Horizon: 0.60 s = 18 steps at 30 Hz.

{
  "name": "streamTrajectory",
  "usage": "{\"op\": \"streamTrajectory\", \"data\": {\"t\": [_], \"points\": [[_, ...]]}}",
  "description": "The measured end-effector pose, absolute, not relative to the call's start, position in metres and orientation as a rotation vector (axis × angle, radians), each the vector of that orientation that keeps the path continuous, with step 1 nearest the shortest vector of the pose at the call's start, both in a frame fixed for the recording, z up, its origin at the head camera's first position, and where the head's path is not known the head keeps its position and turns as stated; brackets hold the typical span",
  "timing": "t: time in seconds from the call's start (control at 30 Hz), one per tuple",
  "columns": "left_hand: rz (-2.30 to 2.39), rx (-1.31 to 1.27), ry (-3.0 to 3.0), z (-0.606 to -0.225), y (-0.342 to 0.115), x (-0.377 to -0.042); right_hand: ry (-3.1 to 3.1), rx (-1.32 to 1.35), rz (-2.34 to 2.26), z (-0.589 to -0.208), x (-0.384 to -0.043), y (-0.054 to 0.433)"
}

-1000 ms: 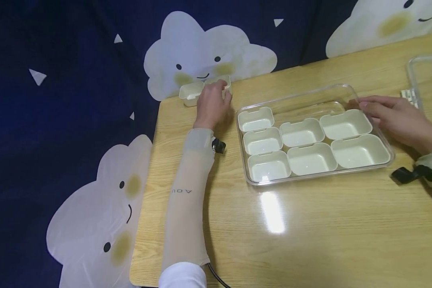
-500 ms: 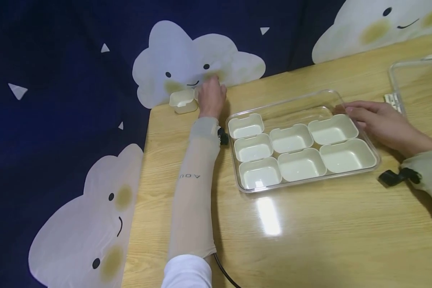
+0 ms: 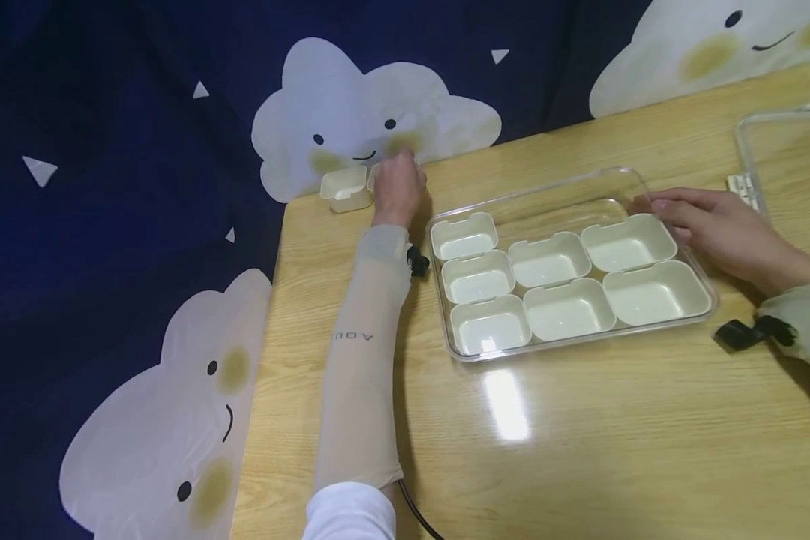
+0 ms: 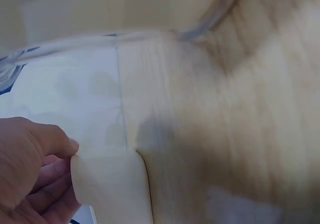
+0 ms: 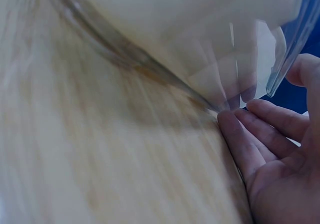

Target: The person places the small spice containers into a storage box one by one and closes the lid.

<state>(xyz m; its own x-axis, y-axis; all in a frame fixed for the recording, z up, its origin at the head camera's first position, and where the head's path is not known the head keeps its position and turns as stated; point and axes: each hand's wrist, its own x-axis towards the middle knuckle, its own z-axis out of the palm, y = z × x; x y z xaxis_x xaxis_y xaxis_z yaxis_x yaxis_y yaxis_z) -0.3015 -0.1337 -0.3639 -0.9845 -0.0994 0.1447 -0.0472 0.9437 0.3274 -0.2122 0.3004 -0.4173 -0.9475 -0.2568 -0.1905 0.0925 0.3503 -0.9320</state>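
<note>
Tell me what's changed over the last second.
The left hand has shifted slightly right, its spread fingers closing to pinch the right back cup. The left back cup stayed put, as did the clear box with its seven cups and the right hand at its right end.

Dark blue backdrop, smiling white clouds, small white triangles; wood-grain table, bright glare patch.

Small dark letters, apparently "AQU", across the beige left forearm sleeve
</note>
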Motion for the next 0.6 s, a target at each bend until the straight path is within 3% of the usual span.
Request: {"op": "streamTrajectory", "data": {"t": [0.6], "points": [[-0.221,-0.177,-2.936,-0.373,-0.138,-0.270,2.255,-0.141,-1.654,-0.419,-0.215,0.300]]}}
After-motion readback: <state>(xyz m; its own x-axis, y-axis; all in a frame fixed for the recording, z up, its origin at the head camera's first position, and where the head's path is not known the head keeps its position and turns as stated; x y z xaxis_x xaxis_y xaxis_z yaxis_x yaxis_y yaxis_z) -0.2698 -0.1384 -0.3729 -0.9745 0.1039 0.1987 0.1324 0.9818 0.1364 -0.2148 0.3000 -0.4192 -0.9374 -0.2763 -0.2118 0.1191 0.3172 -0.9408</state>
